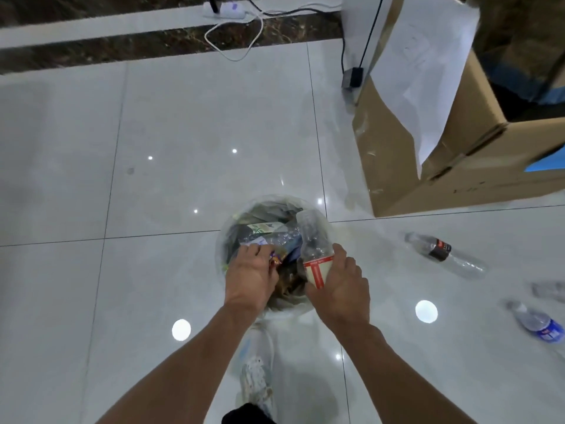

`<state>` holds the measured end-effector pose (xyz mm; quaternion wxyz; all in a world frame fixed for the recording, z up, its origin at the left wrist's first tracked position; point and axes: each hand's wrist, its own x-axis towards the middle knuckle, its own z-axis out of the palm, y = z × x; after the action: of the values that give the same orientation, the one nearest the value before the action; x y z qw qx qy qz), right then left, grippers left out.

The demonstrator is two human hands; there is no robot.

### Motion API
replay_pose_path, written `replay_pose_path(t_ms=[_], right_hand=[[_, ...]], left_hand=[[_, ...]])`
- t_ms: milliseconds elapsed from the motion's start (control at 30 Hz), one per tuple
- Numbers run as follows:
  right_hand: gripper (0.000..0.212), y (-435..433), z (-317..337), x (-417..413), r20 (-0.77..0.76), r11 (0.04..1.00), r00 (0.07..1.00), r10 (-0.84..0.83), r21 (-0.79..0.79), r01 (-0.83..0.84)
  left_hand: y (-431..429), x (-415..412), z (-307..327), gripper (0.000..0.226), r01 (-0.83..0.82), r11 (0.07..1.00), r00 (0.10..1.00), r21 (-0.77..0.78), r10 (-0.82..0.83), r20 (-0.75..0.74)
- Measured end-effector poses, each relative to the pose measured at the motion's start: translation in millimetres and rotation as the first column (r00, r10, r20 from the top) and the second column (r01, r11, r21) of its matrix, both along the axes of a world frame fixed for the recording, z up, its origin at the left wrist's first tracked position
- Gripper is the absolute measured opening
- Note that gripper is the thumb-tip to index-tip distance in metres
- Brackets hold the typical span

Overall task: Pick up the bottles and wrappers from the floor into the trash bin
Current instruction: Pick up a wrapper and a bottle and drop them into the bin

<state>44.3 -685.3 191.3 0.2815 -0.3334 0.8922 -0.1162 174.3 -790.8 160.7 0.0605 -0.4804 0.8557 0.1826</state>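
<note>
A round trash bin lined with a clear bag stands on the white tiles, with wrappers and crushed plastic inside. Over its right side my right hand grips a clear bottle with a red-and-cream label, cap end pointing away from me. My left hand reaches into the bin and holds a colourful wrapper at its fingertips. On the floor to the right lie a bottle with a black-and-red label, a blue-labelled bottle and a clear bottle at the frame edge.
A large open cardboard box with white paper draped over it stands at the right rear. A power strip and cables lie by the dark floor strip at the back. My shoe is just below the bin.
</note>
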Motion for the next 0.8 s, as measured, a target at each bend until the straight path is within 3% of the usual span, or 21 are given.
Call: replay_pose_path(t_ms=[200, 333, 533, 633, 800], right_hand=[[0.088, -8.5, -2.6, 1.4, -0.023, 1.0, 1.0, -0.001, 0.019, 0.001], [0.088, -13.3, -2.7, 3.5, -0.02, 1.0, 1.0, -0.008, 0.03, 0.009], [0.09, -26.5, -3.5, 7.6, 0.074, 1.0, 0.997, -0.026, 0.014, 0.025], [0.077, -31.9, -5.3, 14.2, 0.193, 1.0, 0.981, -0.015, -0.01, 0.017], [0.046, -29.2, -0.1, 14.6, 0.118, 1.0, 0.993, -0.013, 0.016, 0.012]], left_hand=[[-3.2, 6.4, -1.5, 0.031, 0.007, 1.0, 1.0, -0.012, -0.007, 0.015], [-4.7, 10.8, 1.8, 0.025, -0.095, 0.994, 0.992, 0.047, 0.098, -0.078], [-11.7, 17.9, 6.5, 0.03, -0.112, 0.994, 0.993, 0.011, 0.112, -0.039], [-17.9, 21.2, 6.0, 0.03, -0.14, 0.99, 0.99, 0.019, 0.14, -0.014], [-19.7, 23.0, 7.5, 0.028, -0.123, 0.992, 0.991, 0.037, 0.125, -0.046]])
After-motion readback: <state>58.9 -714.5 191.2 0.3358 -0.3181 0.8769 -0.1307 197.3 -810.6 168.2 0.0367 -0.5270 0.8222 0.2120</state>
